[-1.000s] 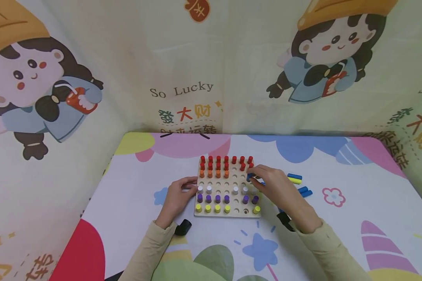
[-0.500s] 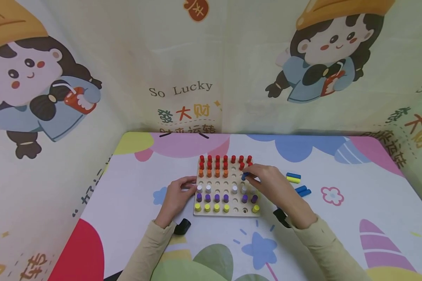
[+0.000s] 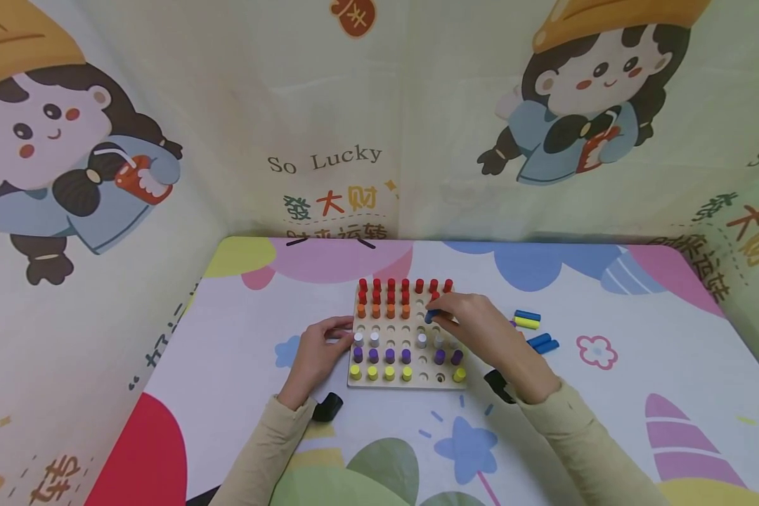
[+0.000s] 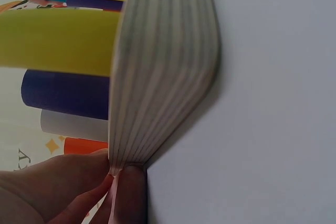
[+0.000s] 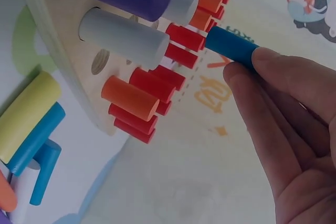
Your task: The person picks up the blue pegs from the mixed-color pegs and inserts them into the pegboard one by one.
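Note:
A wooden pegboard (image 3: 386,385) lies on the table, with rows of red, orange, white, purple and yellow pegs standing in it. My left hand (image 3: 316,355) holds its left edge; in the left wrist view the fingers and thumb meet at the layered side of the board (image 4: 163,51). Above the right half of the board, my right hand (image 3: 481,330) pinches a blue peg (image 5: 231,45) between thumb and fingertips. In the right wrist view the peg is tilted and held clear of the board, with its free end pointing away from the hand. Several holes are bare.
Right of the board lie loose pegs: a blue one (image 3: 528,315), a yellow one (image 3: 527,323) and a blue pair (image 3: 547,346). The right wrist view also shows loose white, orange and purple pegs. A patterned cloth covers the table; printed walls stand behind and beside it.
My right hand has moved left over the board with the blue peg, from near the right edge towards a middle column. The left hand stays at the board's edge.

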Tool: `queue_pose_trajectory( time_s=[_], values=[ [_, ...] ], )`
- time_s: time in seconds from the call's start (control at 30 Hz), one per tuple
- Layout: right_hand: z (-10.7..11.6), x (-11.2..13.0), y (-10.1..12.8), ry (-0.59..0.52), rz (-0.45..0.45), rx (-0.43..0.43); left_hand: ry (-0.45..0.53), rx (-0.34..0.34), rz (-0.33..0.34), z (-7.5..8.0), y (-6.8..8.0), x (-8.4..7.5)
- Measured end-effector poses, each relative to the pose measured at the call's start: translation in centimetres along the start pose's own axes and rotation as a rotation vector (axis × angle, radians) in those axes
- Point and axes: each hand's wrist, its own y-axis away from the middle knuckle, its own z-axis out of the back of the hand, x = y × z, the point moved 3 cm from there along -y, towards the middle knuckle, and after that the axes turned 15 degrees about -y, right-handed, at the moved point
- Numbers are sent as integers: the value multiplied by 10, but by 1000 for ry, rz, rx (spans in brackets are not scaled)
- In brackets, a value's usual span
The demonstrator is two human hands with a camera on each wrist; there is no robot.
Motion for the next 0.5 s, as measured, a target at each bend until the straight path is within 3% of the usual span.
queue_pose_trajectory(
  time_s=[0.5],
  values=[
    [1, 7, -15, -40, 82, 59, 13, -2, -2, 0, 0, 0]
  ],
)
